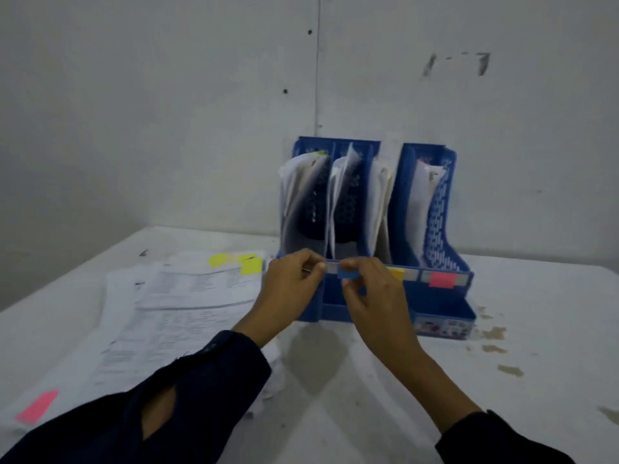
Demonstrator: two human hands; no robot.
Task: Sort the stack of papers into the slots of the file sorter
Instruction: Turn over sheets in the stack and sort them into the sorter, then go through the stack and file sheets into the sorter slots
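While both hands (330, 279) pinch a blue tab (348, 274) at the file sorter (435, 229): loose papers (187, 296) left, tagged yellow and pink.

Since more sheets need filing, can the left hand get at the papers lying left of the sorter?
Probably yes. The left hand is at the file sorter front rail, right beside the loose papers, and nothing lies between them.

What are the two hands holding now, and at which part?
Both hands, left hand and right hand, pinch a small blue tag at the file sorter's front rail; the exact hold point is unclear.
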